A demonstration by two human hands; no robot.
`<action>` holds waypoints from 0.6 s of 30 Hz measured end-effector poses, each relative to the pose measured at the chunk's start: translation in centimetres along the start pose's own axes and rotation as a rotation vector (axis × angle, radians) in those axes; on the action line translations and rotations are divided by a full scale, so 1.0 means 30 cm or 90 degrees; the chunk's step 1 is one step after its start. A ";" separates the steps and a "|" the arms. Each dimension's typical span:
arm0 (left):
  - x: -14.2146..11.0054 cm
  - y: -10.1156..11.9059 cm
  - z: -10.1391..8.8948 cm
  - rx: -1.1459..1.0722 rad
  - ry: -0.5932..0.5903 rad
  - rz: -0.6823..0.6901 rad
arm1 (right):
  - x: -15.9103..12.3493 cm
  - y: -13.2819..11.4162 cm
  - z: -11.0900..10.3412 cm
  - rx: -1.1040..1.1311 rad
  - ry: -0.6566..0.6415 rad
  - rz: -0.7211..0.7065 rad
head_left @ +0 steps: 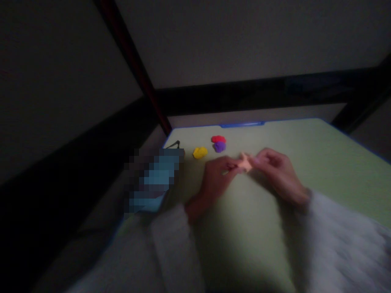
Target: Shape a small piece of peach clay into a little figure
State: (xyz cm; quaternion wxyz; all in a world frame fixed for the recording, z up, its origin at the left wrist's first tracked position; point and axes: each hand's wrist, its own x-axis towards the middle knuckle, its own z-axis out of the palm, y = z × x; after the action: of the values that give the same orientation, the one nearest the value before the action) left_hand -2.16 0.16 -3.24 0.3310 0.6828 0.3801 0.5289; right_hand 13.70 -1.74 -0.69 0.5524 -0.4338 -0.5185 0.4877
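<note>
Between both hands is a small, pale orange piece that looks like modelling clay (pixel 245 163), with uneven points sticking out of it. My left hand (pixel 218 177) pinches its left side between thumb and fingers. On the opposite side, my right hand (pixel 276 169) grips it with thumb and forefinger. Beyond my left hand lie a yellow clay lump (pixel 200 152), a purple lump (pixel 219 146) and a red lump (pixel 218 139). The purple and red ones touch each other. Blur hides the fine shape of the held piece.
The lumps rest on a pale green tabletop (pixel 320 154) with a blue edge. A blue strip (pixel 242 124) runs along its far side. At the left edge is a pixelated bluish object (pixel 159 175). Dark-trimmed walls (pixel 259 95) stand close behind.
</note>
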 end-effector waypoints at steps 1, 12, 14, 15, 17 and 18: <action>0.000 -0.001 0.000 -0.011 0.001 -0.007 | -0.002 -0.002 0.001 0.007 -0.006 -0.005; -0.005 -0.007 0.007 -0.020 -0.021 -0.029 | -0.006 0.019 0.001 0.006 -0.012 -0.046; -0.005 -0.005 0.007 -0.037 -0.028 -0.037 | -0.008 0.017 0.004 0.024 -0.003 -0.028; -0.004 -0.003 0.007 -0.047 -0.030 -0.041 | -0.008 0.015 0.004 0.031 0.004 -0.022; -0.004 0.000 0.007 -0.064 -0.028 -0.045 | -0.006 0.011 0.003 0.035 0.017 -0.012; -0.003 0.000 0.007 -0.068 -0.026 -0.047 | -0.004 0.010 0.001 0.031 0.018 -0.009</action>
State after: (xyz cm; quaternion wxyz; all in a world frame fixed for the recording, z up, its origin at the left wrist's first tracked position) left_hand -1.96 0.06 -3.33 0.3939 0.6602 0.3698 0.5217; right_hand 13.65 -1.80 -1.01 0.5735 -0.4234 -0.5016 0.4901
